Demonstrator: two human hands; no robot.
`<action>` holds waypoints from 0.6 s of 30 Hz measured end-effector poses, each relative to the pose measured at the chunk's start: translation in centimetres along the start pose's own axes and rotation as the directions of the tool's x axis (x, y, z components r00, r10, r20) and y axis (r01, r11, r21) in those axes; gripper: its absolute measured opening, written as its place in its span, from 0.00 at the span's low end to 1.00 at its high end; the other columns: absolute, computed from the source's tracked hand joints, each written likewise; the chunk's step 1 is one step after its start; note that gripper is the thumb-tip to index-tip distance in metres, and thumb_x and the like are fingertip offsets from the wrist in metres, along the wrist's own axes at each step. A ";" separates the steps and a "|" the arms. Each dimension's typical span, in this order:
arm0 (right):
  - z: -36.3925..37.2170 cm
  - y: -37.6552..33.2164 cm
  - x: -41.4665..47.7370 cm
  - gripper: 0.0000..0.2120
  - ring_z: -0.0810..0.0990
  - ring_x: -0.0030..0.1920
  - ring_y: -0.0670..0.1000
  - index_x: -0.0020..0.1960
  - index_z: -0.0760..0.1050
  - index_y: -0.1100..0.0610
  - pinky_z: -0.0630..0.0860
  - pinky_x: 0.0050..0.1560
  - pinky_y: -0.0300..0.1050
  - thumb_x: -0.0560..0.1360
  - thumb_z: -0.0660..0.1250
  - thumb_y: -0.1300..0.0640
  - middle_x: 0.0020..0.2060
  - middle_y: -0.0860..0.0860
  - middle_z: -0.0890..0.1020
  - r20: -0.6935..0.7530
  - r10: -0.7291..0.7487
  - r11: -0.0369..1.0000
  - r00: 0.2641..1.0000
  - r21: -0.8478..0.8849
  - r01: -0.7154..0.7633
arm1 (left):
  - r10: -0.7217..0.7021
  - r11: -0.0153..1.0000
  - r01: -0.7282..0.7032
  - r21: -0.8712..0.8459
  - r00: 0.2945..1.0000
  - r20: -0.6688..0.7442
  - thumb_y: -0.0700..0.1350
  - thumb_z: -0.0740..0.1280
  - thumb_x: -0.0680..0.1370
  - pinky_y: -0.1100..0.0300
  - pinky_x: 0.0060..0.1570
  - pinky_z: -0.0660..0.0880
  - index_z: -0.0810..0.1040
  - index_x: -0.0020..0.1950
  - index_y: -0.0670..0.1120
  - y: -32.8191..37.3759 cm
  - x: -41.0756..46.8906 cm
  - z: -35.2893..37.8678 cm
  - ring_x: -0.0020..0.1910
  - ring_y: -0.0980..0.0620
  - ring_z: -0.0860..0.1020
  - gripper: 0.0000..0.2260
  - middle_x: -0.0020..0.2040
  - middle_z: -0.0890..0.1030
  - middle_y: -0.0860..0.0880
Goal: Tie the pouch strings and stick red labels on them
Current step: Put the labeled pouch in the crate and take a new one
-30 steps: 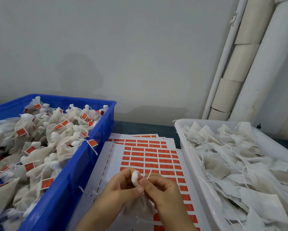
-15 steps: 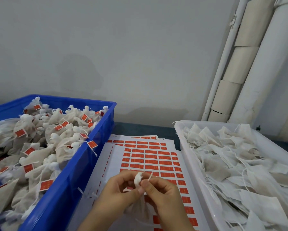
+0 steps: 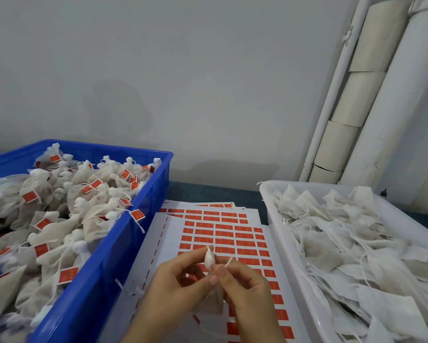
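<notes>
A small white fabric pouch point(image 3: 210, 260) is held upright between both hands over the label sheets, its gathered neck sticking up and its body hanging below the fingers. My left hand point(image 3: 175, 288) pinches the pouch neck from the left. My right hand point(image 3: 245, 285) pinches the pouch string point(image 3: 229, 261) just right of the neck. Sheets of red labels point(image 3: 222, 233) lie flat on the table under the hands.
A blue crate point(image 3: 104, 276) at left holds many tied pouches with red labels. A white bin point(image 3: 299, 288) at right holds several untied flat pouches. White pipes point(image 3: 371, 100) run up the wall at back right.
Both hands have shifted slightly with the pouch; the string end now sticks up beside my right fingers. The crates and sheets have not moved.
</notes>
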State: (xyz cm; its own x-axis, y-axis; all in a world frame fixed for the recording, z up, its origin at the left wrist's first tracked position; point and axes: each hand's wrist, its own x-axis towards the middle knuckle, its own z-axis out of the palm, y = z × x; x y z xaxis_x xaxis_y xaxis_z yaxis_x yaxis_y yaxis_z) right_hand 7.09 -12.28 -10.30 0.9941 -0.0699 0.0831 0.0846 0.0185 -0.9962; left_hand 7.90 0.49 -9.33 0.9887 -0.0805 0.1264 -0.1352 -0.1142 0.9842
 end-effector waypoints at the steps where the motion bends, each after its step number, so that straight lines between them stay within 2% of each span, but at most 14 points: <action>1: -0.1 -0.1 0.0 0.06 0.79 0.45 0.34 0.36 0.81 0.38 0.74 0.35 0.28 0.59 0.68 0.44 0.39 0.36 0.83 0.006 0.005 1.000 1.000 0.008 -0.005 | 0.023 1.000 -0.024 0.019 1.000 0.012 0.52 0.71 0.62 0.70 0.36 0.75 0.78 0.47 0.61 0.0 -0.2 0.0 0.44 0.58 0.80 0.15 0.42 0.82 0.64; 5: -0.2 0.0 0.1 0.08 0.80 0.45 0.36 0.37 0.82 0.39 0.76 0.37 0.30 0.59 0.69 0.44 0.42 0.37 0.83 0.040 0.038 0.998 0.998 0.051 -0.040 | 0.113 0.973 -0.108 0.204 0.993 -0.016 0.56 0.70 0.64 0.71 0.35 0.74 0.76 0.46 0.65 -0.3 -0.5 0.5 0.41 0.61 0.78 0.11 0.39 0.81 0.64; 8: 0.0 0.0 -0.1 0.07 0.80 0.47 0.37 0.37 0.83 0.40 0.76 0.38 0.30 0.60 0.69 0.45 0.43 0.38 0.83 0.098 0.042 0.997 0.994 0.060 -0.048 | 0.126 0.956 -0.103 0.274 0.990 -0.068 0.49 0.73 0.69 0.72 0.36 0.75 0.77 0.43 0.60 -0.5 -0.4 0.6 0.39 0.57 0.79 0.08 0.38 0.80 0.62; 10: 0.2 -0.1 -0.2 0.08 0.82 0.48 0.41 0.39 0.83 0.40 0.77 0.40 0.33 0.60 0.69 0.46 0.43 0.40 0.84 0.122 0.050 0.993 0.991 0.099 -0.062 | 0.065 0.984 -0.051 0.169 0.995 -0.081 0.46 0.73 0.69 0.67 0.39 0.78 0.79 0.43 0.55 -0.4 -0.2 0.4 0.40 0.54 0.81 0.07 0.38 0.82 0.58; 12: 0.2 -0.2 -0.2 0.11 0.83 0.47 0.45 0.40 0.83 0.40 0.78 0.42 0.37 0.59 0.69 0.46 0.44 0.41 0.84 0.135 0.069 0.987 0.988 0.138 -0.087 | -0.017 1.000 0.017 0.015 1.000 -0.027 0.46 0.74 0.66 0.63 0.40 0.79 0.81 0.44 0.51 0.0 -0.2 0.1 0.41 0.54 0.83 0.09 0.40 0.84 0.56; 15: 0.0 -0.5 -0.4 0.11 0.83 0.45 0.42 0.39 0.82 0.38 0.78 0.36 0.35 0.57 0.68 0.46 0.42 0.40 0.84 0.133 0.091 0.978 0.987 0.175 -0.114 | -0.084 0.990 0.090 -0.106 0.995 0.061 0.49 0.73 0.58 0.65 0.38 0.78 0.81 0.44 0.48 0.2 0.0 -0.3 0.42 0.53 0.83 0.15 0.41 0.85 0.53; 18: 0.0 -0.9 -0.4 0.08 0.81 0.44 0.37 0.36 0.81 0.35 0.76 0.33 0.31 0.59 0.67 0.45 0.39 0.38 0.84 0.089 0.036 0.996 0.995 0.072 -0.043 | -0.120 0.983 0.133 -0.125 0.987 0.106 0.48 0.73 0.59 0.64 0.40 0.78 0.81 0.45 0.47 0.2 0.1 -0.6 0.43 0.52 0.83 0.16 0.42 0.85 0.52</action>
State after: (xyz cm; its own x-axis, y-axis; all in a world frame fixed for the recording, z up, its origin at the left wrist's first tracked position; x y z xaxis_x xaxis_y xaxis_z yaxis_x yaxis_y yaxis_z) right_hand 6.58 -12.30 -9.44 0.9986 0.0194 0.0486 0.0466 0.0933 -0.9945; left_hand 8.03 1.00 -9.04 0.9853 -0.1709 -0.0065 0.0068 0.0009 1.0000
